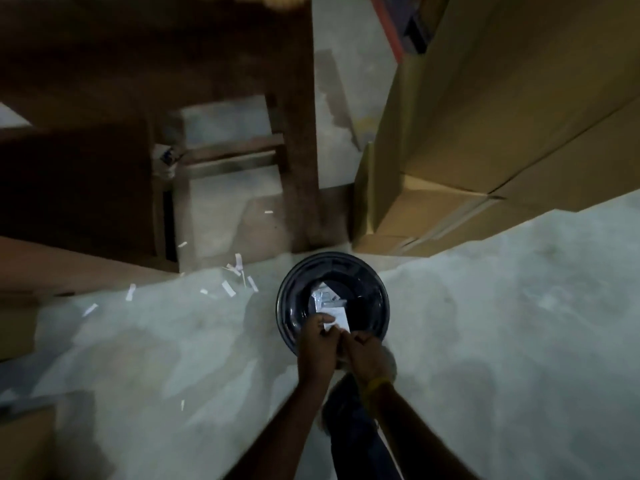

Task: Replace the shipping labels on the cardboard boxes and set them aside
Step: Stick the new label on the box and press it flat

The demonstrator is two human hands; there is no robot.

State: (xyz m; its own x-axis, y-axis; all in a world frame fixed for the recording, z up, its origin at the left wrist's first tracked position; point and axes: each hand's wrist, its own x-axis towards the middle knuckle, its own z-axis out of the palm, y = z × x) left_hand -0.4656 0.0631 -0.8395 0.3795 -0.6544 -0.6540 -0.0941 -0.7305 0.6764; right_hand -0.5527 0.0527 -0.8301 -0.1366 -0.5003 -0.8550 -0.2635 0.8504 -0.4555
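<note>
Label scrap held over a round black bin, dim storeroom.

Left hand (317, 342) and right hand (363, 353) meet above the bin (294, 296), each grip pinched on a white paper label (337, 320); crumpled white paper lies inside. Stacked cardboard boxes (485, 133) stand at right, just beside the bin. Paper strips (228, 289) litter the concrete floor (502, 323) near a brown wooden table (138, 64).

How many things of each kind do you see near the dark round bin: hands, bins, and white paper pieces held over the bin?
Hands: 2, left hand and right hand
Dark round bin: 1
White paper piece held by both hands above the bin: 1
Total: 4
</note>
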